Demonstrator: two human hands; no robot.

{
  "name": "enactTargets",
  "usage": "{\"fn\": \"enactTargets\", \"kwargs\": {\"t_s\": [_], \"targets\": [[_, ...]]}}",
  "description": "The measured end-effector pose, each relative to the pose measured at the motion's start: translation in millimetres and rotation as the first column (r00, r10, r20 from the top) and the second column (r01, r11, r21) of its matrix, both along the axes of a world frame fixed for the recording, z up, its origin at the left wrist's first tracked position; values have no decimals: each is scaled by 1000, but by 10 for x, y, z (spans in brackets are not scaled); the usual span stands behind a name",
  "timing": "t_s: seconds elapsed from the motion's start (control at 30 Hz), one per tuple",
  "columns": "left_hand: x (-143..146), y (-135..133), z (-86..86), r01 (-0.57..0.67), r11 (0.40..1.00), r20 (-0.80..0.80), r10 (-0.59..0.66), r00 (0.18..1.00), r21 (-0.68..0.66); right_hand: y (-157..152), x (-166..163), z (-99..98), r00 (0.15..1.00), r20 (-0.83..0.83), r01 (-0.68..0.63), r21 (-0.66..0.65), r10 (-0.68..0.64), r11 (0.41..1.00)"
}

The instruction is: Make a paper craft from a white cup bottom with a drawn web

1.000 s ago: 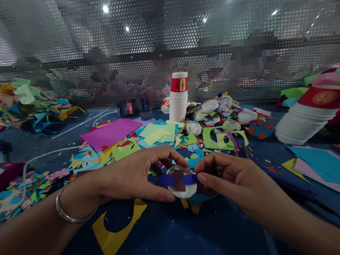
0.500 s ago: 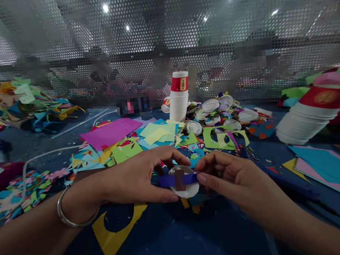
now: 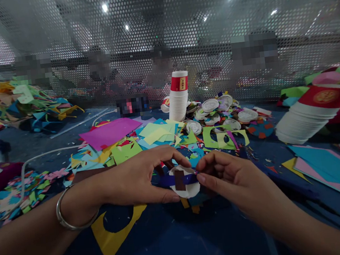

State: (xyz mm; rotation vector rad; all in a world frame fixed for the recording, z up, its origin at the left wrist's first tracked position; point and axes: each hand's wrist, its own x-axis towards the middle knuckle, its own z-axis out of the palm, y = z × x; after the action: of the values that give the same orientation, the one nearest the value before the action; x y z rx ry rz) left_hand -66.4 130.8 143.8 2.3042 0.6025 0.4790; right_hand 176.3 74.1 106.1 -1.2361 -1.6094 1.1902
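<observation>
A small white paper disc (image 3: 186,186) lies in front of me over a dark blue table, crossed by a blue paper strip (image 3: 166,180) and a short brown strip (image 3: 179,180). My left hand (image 3: 136,180), with a silver bangle on its wrist, grips the disc's left side between thumb and fingers. On the right, my right hand (image 3: 227,178) pinches the end of the blue strip with thumb and forefinger. Both hands are closed around the piece.
A yellow paper offcut (image 3: 111,236) lies under my left wrist. Coloured paper sheets and scraps (image 3: 128,142) cover the table beyond. A stack of paper cups (image 3: 178,95) stands behind, another stack (image 3: 309,113) lies at right, cut discs (image 3: 217,112) between them. A perforated screen (image 3: 160,42) closes the back.
Both hands and the disc have shifted slightly; my right fingers have closed tighter on the blue strip's end. Otherwise nothing has moved.
</observation>
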Motion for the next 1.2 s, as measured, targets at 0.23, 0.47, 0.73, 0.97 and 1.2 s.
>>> {"fn": "enactTargets", "kwargs": {"t_s": [0.23,0.47,0.73,0.97,1.2], "targets": [[9,2,-5,9,1000,-17,-9,1000,15,18,0,-3,999,44,-3,6,3,1000],[-14,25,8,17,1000,-25,-17,1000,16,14,-2,37,998,66,12,28,-14,1000],[-29,53,12,11,1000,-19,-12,1000,-18,2,18,105,989,49,133,106,-139,985],[-14,30,5,35,998,-9,-34,999,51,9,-2,92,988,154,25,19,-28,1000],[-5,-14,-1,-12,999,-4,12,1000,43,21,1,62,978,204,-20,-45,29,999]]}}
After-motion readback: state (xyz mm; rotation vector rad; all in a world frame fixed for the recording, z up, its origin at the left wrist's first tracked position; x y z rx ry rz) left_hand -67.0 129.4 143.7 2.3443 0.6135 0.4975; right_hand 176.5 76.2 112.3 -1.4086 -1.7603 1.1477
